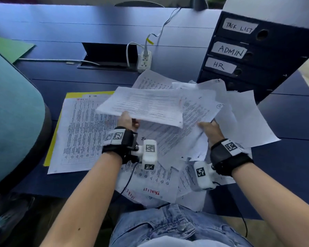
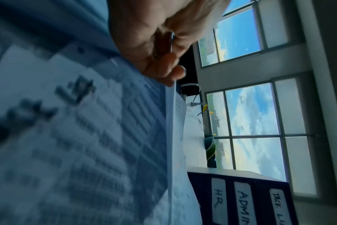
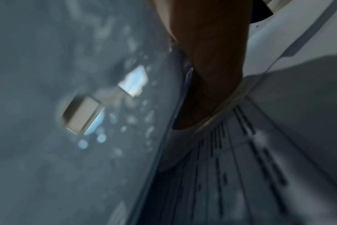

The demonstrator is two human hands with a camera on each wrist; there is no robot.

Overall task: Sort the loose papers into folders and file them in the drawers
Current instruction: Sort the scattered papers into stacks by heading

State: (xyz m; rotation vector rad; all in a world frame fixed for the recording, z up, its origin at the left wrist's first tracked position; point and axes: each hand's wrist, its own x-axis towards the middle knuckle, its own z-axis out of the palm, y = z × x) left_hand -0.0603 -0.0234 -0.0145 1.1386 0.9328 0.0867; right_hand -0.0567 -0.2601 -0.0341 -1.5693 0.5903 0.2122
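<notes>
A messy pile of loose papers (image 1: 169, 175) covers the dark blue desk in front of me. My left hand (image 1: 127, 120) pinches the near edge of a printed sheet (image 1: 143, 106) and holds it lifted over the pile; in the left wrist view the fingers (image 2: 164, 60) clamp that sheet (image 2: 87, 137). My right hand (image 1: 209, 127) grips another printed sheet (image 1: 200, 111) on the right, thumb on top; its fingers (image 3: 208, 76) lie between papers. A yellow folder (image 1: 52, 139) lies open on the left under a table-printed page (image 1: 82, 131). The drawer unit (image 1: 268, 56) stands at the back right, labelled TASK LIST, ADMIN and HR.
A white power strip (image 1: 145, 61) and its cables sit behind the pile, next to an open cable hatch (image 1: 107, 56). A green folder (image 1: 11, 49) lies at the far left. A teal chair (image 1: 12, 113) stands close on my left.
</notes>
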